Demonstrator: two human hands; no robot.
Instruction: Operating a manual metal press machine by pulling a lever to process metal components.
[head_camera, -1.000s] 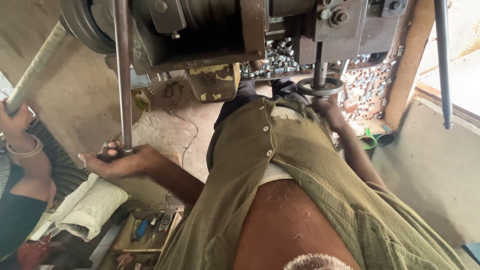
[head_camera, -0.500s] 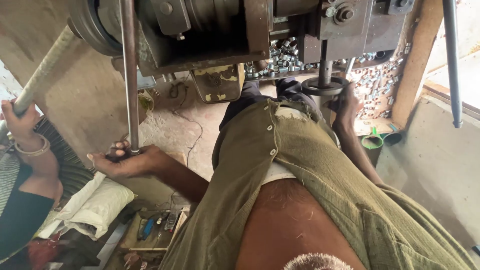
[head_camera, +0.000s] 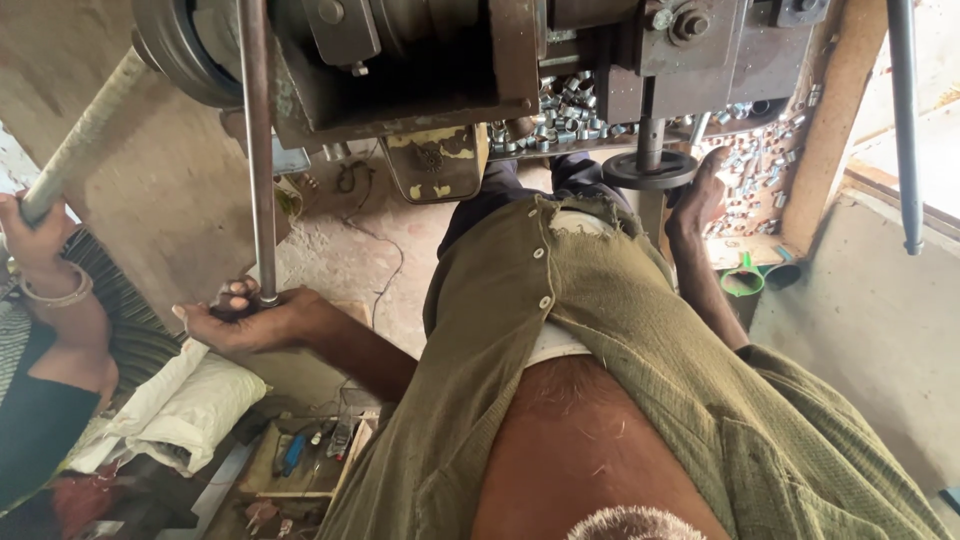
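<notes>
Head view: left hand (head_camera: 250, 318) stays clenched on the steel rod (head_camera: 258, 150), right hand (head_camera: 697, 195) now cupping the handwheel (head_camera: 650, 170).

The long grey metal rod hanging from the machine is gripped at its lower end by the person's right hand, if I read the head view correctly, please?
Not quite: the head view shows the left hand gripping the lower end of the long grey metal rod; the right hand rests at the round dark handwheel.

Soft daylight from the right, machine underside in shadow, edges stretched, focus sharp

Dusty concrete floor (head_camera: 340, 250) — bare plastered wall (head_camera: 860, 330), daylight.
</notes>
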